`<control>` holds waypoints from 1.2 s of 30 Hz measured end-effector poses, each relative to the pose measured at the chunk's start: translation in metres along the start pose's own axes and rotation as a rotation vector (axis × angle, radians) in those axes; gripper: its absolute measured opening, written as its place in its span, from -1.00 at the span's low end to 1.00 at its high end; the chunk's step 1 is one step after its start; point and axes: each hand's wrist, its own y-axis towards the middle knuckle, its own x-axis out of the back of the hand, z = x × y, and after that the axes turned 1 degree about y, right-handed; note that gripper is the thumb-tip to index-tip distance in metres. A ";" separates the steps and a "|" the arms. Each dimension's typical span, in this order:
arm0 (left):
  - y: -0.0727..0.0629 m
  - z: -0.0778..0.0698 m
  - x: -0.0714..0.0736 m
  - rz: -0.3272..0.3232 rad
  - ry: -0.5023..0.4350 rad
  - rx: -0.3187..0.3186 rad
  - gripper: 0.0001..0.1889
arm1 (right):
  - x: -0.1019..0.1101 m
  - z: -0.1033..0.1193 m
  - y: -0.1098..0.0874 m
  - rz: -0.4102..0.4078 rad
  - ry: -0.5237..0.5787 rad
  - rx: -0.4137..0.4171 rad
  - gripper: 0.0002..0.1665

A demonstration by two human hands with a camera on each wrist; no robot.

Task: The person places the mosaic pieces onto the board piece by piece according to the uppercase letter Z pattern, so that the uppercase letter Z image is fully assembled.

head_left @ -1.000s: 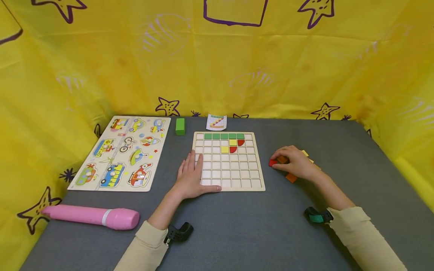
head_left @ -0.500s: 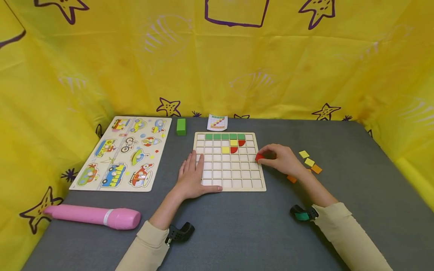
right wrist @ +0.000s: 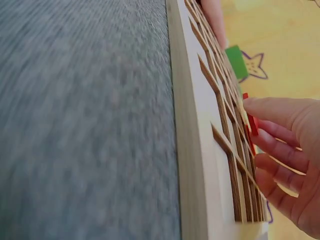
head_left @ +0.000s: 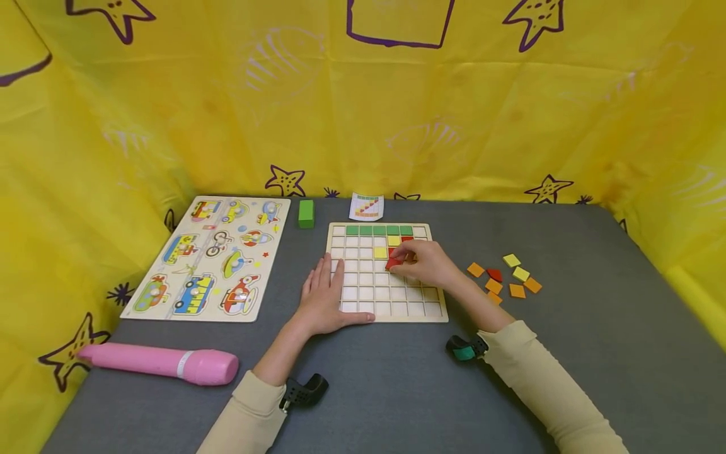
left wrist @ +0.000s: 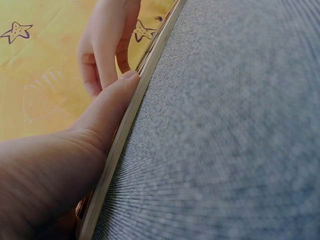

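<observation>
A wooden grid board (head_left: 405,308) lies mid-table, with a row of green square tiles (head_left: 379,231) near its far edge. Below that row sit yellow tiles (head_left: 380,253) and red tiles partly hidden by the right hand. My right hand (head_left: 426,262) pinches a red tile (head_left: 391,264) between thumb and fingers, just over the grid; the right wrist view shows this red tile (right wrist: 252,122) at the fingertips. My left hand (head_left: 323,301) rests with straight, spread fingers on the board's left side, its thumb (left wrist: 112,102) along the near edge.
Loose orange tiles (head_left: 517,291), yellow tiles (head_left: 512,260) and a red tile (head_left: 495,275) lie right of the board. Behind it are a pattern card (head_left: 366,207) and a green block (head_left: 306,214). To the left lie a vehicle puzzle (head_left: 207,258) and a pink microphone-shaped object (head_left: 161,364).
My right hand has picked up the red tile from the loose pile and carried it left over the grid board. My left hand stays on the board.
</observation>
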 end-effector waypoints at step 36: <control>0.000 0.000 0.000 0.005 -0.001 0.011 0.32 | -0.003 -0.006 -0.009 -0.043 0.065 0.024 -0.80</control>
